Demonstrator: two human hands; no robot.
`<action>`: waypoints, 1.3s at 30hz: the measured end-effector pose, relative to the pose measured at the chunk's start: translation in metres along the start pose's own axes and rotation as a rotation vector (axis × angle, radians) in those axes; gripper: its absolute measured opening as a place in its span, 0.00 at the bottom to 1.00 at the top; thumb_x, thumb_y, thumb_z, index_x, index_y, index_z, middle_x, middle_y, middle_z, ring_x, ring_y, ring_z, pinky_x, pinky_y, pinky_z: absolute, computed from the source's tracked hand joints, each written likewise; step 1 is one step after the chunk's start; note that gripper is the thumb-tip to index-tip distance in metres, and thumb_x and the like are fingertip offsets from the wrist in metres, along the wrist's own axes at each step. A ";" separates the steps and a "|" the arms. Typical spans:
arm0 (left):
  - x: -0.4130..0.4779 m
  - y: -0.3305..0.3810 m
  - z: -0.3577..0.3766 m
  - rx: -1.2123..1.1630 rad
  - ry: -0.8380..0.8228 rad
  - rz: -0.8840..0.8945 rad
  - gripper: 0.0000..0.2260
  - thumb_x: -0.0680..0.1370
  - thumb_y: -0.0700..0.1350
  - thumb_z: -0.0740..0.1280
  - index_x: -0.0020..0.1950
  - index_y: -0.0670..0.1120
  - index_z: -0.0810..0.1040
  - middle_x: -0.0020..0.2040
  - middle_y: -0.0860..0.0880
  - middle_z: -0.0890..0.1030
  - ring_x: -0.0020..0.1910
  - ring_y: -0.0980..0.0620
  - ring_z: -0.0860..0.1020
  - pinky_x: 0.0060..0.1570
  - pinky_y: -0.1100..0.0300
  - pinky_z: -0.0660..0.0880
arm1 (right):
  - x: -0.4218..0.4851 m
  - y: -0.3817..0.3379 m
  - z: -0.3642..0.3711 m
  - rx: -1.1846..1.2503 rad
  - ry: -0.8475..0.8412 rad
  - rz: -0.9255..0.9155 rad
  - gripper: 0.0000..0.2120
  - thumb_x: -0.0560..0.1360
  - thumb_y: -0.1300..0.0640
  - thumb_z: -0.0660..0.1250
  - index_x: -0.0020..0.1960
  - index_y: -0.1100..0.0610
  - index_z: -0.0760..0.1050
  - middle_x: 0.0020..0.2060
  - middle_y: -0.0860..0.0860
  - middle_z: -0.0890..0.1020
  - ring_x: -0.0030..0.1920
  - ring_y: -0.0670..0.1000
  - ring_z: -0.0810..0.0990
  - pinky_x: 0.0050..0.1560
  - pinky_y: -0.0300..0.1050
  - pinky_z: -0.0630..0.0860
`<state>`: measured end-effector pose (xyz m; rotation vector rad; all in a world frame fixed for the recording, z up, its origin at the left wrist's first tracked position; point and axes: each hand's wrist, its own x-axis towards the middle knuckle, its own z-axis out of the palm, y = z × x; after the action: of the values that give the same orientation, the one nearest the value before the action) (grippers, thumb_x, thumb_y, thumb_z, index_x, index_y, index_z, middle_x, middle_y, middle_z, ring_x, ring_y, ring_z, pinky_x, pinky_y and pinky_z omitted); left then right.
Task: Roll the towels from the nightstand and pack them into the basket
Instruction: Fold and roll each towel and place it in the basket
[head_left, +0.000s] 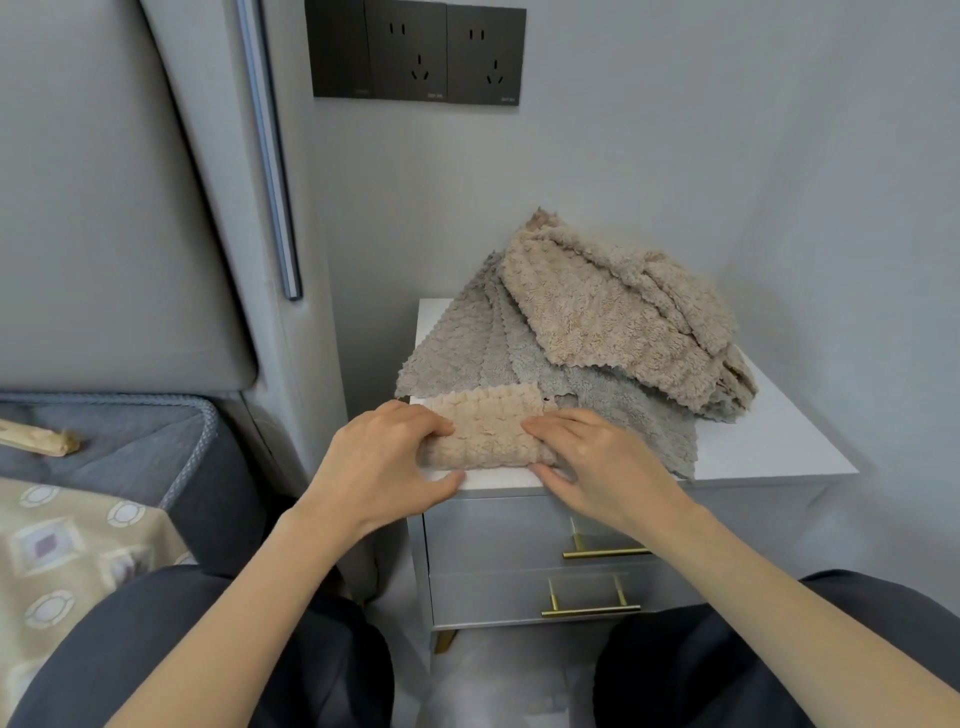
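Note:
A small beige towel (488, 431), partly rolled, lies at the front edge of the white nightstand (769, 441). My left hand (384, 462) grips its left end, fingers curled over the roll and thumb under it. At the right end my right hand (597, 462) grips the roll the same way. Behind the roll lies a heap of grey towels (478, 343) with a crumpled beige towel (613, 306) on top. No basket is in view.
The nightstand has two grey drawers with brass handles (592, 608). A padded grey headboard (104, 208) and the bed's mattress corner (156, 431) are at the left. Dark wall sockets (415, 49) sit above. My knees are at the bottom.

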<state>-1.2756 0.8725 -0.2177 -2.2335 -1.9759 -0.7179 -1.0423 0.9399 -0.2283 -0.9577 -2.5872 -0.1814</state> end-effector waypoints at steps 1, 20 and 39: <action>0.001 -0.002 0.001 -0.009 -0.032 -0.022 0.19 0.68 0.58 0.71 0.57 0.55 0.80 0.54 0.62 0.79 0.58 0.59 0.74 0.53 0.62 0.72 | 0.001 0.001 0.002 -0.008 -0.014 0.015 0.20 0.77 0.51 0.66 0.67 0.56 0.74 0.61 0.49 0.80 0.63 0.49 0.75 0.51 0.47 0.80; 0.031 -0.015 0.020 -0.386 -0.196 -0.342 0.23 0.78 0.57 0.62 0.31 0.44 0.62 0.28 0.50 0.64 0.32 0.49 0.66 0.33 0.56 0.61 | 0.033 0.011 -0.004 0.442 -0.234 0.329 0.15 0.80 0.52 0.57 0.40 0.59 0.72 0.28 0.48 0.71 0.30 0.47 0.68 0.34 0.45 0.65; 0.035 -0.010 -0.001 -0.311 -0.514 -0.263 0.17 0.81 0.54 0.58 0.41 0.41 0.66 0.35 0.45 0.67 0.35 0.49 0.65 0.36 0.59 0.60 | 0.040 0.018 0.001 0.389 -0.362 0.276 0.14 0.73 0.46 0.61 0.36 0.54 0.66 0.37 0.47 0.68 0.37 0.46 0.67 0.35 0.43 0.62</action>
<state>-1.2830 0.9057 -0.2058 -2.5658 -2.5900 -0.5395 -1.0592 0.9778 -0.2134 -1.2667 -2.6115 0.5980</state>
